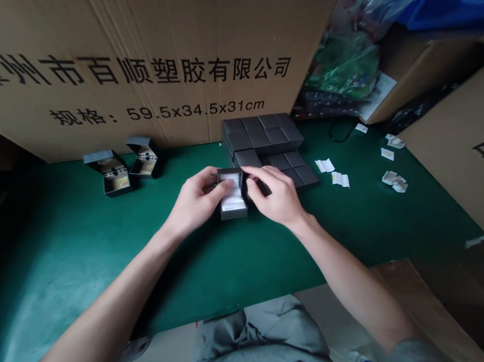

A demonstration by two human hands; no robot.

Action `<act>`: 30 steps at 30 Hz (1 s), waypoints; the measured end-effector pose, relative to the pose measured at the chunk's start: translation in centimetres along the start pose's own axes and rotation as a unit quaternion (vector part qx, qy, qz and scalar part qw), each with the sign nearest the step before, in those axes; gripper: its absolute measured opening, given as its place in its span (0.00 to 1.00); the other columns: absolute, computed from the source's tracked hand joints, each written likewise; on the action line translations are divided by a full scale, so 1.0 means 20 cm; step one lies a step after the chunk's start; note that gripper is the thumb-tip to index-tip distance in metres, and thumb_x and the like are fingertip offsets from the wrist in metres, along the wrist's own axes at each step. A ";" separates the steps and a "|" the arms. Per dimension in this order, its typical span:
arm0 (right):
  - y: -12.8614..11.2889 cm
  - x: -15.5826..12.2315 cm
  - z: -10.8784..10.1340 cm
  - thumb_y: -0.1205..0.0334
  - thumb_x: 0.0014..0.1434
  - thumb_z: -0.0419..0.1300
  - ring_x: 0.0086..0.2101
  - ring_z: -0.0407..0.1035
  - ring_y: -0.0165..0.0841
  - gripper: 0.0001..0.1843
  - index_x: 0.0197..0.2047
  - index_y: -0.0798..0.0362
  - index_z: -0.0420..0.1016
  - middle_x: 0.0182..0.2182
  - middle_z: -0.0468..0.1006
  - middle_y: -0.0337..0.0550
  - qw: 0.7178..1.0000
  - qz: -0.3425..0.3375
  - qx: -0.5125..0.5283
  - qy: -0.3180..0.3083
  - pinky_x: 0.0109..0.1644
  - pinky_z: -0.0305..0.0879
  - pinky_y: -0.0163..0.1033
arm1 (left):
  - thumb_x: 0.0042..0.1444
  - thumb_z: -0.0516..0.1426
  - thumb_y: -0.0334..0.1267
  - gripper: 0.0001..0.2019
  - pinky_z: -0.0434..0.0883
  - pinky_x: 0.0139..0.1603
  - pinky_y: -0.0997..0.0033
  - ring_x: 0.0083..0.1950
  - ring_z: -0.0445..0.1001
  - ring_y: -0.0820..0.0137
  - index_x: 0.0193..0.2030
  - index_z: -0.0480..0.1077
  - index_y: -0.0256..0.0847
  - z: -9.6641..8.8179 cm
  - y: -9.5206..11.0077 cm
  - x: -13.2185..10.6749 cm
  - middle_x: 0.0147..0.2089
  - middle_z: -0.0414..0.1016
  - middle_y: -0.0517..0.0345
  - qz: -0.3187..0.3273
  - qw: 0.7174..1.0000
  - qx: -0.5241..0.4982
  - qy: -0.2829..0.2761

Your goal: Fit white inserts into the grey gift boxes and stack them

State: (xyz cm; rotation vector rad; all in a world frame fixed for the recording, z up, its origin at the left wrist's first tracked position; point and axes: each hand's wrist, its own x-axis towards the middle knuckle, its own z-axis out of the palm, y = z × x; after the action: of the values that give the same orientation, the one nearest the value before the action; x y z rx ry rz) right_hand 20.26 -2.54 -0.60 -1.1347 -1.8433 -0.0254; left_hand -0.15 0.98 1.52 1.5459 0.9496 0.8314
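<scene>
Between my hands, a small black jewelry box (234,212) stands with its lid raised, showing a white lining. My left hand (198,198) grips its left side, the thumb reaching in over the lining. At the right edge of the lid, my right hand (276,193) has its fingers bent with the fingertips touching or very near the box; whether they pinch anything is hidden. Behind and right of it sits a stack of closed black boxes (261,131). To the left, two more opened boxes, one jewelry box (116,181) and a second jewelry box (145,160), rest on the green table (185,284).
A large cardboard carton (148,22) walls off the back of the table. Crumpled white paper pieces (394,181) and small white slips (340,180) lie on the right. Another carton (482,163) borders the right side, with plastic bags (347,62) behind.
</scene>
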 end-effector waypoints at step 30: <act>-0.10 -0.03 -0.02 0.53 0.70 0.58 0.24 0.72 0.27 0.16 0.55 0.49 0.80 0.31 0.84 0.39 0.993 0.088 0.075 0.006 0.30 0.75 0.34 | 0.58 0.67 0.51 0.18 0.74 0.32 0.75 0.33 0.76 0.72 0.45 0.76 0.38 0.01 0.07 -0.03 0.38 0.80 0.55 0.006 0.998 -0.041 -0.038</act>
State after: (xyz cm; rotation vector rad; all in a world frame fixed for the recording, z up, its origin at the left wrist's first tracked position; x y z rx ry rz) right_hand 19.20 -4.17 0.05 -1.1834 -1.6984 0.2054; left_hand -0.04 0.18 2.79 1.5037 0.8430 0.8044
